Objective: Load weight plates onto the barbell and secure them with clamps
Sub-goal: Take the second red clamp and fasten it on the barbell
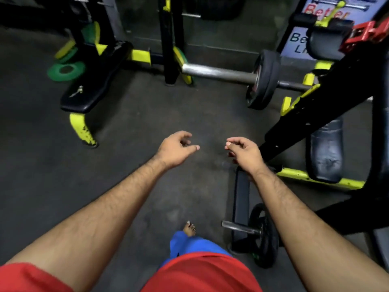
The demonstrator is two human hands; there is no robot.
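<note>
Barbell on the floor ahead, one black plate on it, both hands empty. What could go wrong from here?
1. The barbell carries a black plate with no clamp visible on its sleeve; it could slide when the bar is moved.
2. A bare foot is close to a second loaded bar; likely toe hazard.
3. Green plates lie loose on the floor, a possible trip point.

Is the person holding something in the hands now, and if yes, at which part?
Nothing is held. The left hand and the right hand hang over the floor with fingers loosely curled, apart from the barbell.
</note>
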